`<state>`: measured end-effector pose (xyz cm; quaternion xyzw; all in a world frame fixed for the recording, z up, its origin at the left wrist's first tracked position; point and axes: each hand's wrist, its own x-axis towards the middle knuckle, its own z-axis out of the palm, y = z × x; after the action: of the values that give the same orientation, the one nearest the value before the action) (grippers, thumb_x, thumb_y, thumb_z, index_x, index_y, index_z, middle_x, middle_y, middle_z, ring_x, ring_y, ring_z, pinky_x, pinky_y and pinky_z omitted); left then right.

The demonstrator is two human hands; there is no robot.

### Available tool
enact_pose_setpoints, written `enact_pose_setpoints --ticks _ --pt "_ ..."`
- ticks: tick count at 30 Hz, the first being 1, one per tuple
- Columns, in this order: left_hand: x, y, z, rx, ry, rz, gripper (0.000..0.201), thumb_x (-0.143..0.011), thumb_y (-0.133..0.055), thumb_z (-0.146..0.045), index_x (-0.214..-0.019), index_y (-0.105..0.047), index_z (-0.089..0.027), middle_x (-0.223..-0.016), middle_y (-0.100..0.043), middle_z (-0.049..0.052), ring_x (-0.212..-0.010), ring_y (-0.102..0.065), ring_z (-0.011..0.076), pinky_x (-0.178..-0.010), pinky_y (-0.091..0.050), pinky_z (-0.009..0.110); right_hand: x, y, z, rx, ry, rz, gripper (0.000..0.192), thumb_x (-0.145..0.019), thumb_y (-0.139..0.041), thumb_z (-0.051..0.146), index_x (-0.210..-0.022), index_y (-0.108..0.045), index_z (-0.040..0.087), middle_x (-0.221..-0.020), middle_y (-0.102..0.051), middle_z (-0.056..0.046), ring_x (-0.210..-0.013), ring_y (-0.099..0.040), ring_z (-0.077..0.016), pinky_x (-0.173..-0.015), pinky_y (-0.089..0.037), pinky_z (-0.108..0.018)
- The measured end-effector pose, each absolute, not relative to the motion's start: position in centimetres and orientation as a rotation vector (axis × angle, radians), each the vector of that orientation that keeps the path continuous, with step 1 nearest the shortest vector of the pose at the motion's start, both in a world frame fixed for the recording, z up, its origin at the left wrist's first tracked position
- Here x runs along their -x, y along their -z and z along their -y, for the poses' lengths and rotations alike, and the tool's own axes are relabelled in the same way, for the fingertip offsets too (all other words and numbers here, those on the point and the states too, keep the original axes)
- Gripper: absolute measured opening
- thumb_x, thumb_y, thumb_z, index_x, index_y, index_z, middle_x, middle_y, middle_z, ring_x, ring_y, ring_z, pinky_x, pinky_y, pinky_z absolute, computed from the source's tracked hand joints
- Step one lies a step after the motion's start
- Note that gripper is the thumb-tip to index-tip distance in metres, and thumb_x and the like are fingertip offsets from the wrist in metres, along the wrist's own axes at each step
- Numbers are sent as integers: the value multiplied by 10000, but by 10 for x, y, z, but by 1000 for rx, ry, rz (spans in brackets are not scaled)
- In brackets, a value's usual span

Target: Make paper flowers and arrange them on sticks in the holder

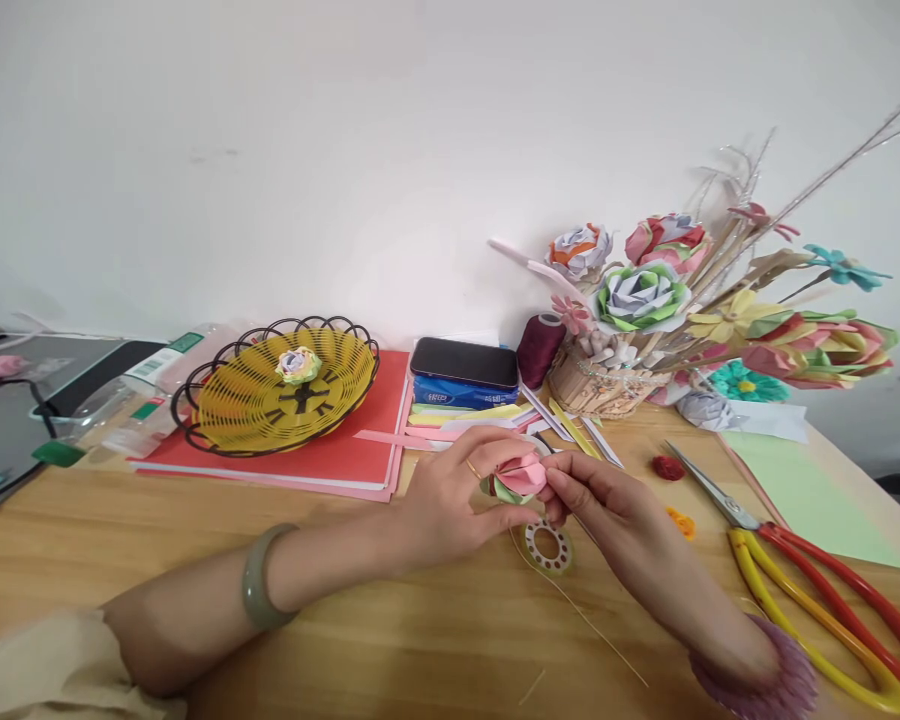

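Between my two hands is a small pink and green paper flower [521, 478], held above the table. My left hand [457, 490] curls around its left side, thumb below and fingers over the top. With thumb and forefinger my right hand [592, 495] pinches the flower's right edge. A thin thread [592, 622] trails from beneath the flower down across the wood. Under the hands lies a roll of clear tape [547, 546]. What the right hand's lower fingers hold is hidden.
Red-and-yellow-handled scissors [757, 535] lie at right. A vase of paper flowers [607, 385] stands behind, beside a purple thread spool [541, 350]. A yellow basket [217, 410] sits on red paper [390, 400] at left. A phone [465, 362] rests on a blue pack [465, 392].
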<state>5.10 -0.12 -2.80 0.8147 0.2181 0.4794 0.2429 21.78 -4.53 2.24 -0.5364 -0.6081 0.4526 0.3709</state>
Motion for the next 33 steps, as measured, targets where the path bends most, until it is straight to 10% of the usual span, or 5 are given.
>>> enact_pose_setpoints --ticks 33 --pt "-52 28 0 -2316 -1389 -458 486 -730 -657 -338 -1157 -470 -199 -1074 -573 94 -1026 -571 179 -871 -501 320 -233 -33 41 1430 -1520 1330 199 -616 -748 381 -671 -702 194 -610 -623 7 -544 -502 -92 -542 -424 -205"
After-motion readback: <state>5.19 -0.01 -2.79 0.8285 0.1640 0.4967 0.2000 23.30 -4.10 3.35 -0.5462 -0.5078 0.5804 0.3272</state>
